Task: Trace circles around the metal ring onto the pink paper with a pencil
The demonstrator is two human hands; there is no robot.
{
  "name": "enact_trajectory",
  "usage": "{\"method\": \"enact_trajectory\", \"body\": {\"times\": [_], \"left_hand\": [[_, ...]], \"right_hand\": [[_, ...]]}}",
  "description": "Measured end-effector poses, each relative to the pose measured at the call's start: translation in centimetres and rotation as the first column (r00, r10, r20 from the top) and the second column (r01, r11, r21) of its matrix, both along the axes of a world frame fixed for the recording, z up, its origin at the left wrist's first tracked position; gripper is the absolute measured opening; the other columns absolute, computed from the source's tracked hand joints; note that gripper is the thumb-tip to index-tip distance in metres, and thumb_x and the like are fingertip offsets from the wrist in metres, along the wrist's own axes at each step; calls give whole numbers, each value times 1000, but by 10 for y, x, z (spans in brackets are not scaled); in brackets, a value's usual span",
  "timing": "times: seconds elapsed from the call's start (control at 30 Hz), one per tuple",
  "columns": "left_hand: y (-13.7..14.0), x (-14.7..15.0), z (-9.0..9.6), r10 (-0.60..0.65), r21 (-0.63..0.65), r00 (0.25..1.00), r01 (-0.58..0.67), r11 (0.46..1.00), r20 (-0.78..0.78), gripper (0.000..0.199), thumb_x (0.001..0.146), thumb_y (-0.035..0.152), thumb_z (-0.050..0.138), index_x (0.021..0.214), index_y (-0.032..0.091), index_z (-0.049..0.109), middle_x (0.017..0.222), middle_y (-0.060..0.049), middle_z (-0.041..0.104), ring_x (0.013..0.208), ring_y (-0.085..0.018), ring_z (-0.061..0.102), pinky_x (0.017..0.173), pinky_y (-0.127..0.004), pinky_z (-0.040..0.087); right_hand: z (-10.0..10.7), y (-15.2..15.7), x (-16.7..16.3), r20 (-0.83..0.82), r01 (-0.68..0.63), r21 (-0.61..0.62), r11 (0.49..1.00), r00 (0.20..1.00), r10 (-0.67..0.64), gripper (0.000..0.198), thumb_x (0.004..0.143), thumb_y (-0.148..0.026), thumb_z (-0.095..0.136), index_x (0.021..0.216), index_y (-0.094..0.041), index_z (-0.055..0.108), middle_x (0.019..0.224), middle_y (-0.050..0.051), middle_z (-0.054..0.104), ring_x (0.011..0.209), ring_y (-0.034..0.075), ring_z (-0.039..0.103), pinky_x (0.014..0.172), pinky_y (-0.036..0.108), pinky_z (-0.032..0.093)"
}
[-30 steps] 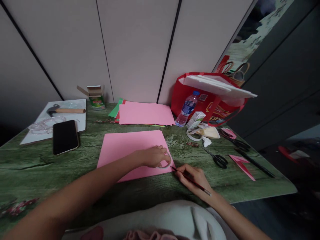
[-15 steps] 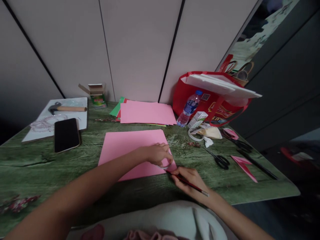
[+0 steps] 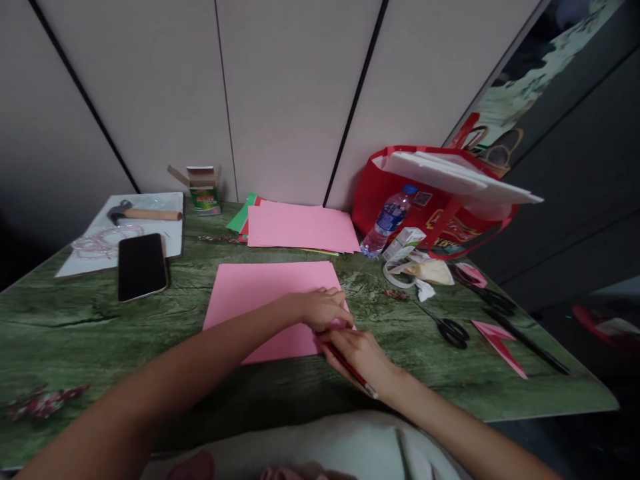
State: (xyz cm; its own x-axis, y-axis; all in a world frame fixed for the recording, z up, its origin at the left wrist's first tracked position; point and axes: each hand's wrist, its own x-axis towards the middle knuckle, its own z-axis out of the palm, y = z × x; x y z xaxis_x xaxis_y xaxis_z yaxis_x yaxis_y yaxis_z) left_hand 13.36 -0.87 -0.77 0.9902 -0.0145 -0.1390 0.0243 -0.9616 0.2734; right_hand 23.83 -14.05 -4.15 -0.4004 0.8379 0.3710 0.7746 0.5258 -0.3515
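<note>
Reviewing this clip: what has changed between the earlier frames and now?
The right hand, with the red pencil in its grip, has moved left along the near edge of the pink sheet, close up against the left hand. The camera view has shifted slightly. Stayed: the left hand on the sheet; the phone and bottle in place on the table.
</note>
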Motion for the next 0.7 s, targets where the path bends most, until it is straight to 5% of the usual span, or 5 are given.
{"method": "enact_trajectory", "body": {"times": [0.13, 0.33, 0.47, 0.57, 0.7], "left_hand": [[-1, 1, 0, 43, 19, 999, -43, 999, -23, 40, 71, 23, 68, 110, 24, 60, 107, -8, 53, 102, -25, 48, 86, -34, 38], [-20, -4, 1, 74, 136, 997, -71, 988, -15, 31, 85, 21, 55, 116, 25, 57, 110, -10, 56, 102, -25, 52, 83, -35, 41], [-39, -5, 0, 140, 222, 990, -143, 965, 29, 24, 91, 16, 40, 100, 20, 62, 100, -11, 60, 97, -23, 55, 81, -35, 43], [-52, -3, -1, 193, 265, 981, -193, 945, 26, 24, 87, 14, 45, 104, 15, 61, 102, -15, 61, 99, -28, 56, 79, -39, 45], [-64, 1, 1, 276, 273, 956, -241, 931, -96, 37, 83, 9, 46, 119, 11, 53, 128, -24, 47, 108, -35, 53, 76, -44, 47]], "right_hand": [[34, -1, 14, -201, -138, -138, 981, 974, 108, 12, 85, -16, 52, 91, -18, 62, 83, 6, 68, 70, 15, 64, 64, 25, 50], [90, 30, 64, -474, 18, -222, 975, 872, -124, 20, 89, -35, 52, 83, -18, 60, 82, 4, 62, 63, 13, 59, 56, 25, 50], [78, 74, 59, -453, 68, -220, 973, 876, -164, 21, 83, -37, 60, 93, -19, 56, 79, 2, 62, 68, 16, 60, 62, 27, 49], [59, 100, 35, -418, -63, -312, 948, 905, -78, 22, 81, -33, 61, 95, -17, 56, 72, 1, 62, 64, 15, 59, 59, 25, 47], [47, 113, 8, -310, -250, -461, 851, 944, 110, 14, 80, -26, 63, 89, -15, 61, 71, 0, 63, 63, 12, 58, 57, 22, 45]]}}
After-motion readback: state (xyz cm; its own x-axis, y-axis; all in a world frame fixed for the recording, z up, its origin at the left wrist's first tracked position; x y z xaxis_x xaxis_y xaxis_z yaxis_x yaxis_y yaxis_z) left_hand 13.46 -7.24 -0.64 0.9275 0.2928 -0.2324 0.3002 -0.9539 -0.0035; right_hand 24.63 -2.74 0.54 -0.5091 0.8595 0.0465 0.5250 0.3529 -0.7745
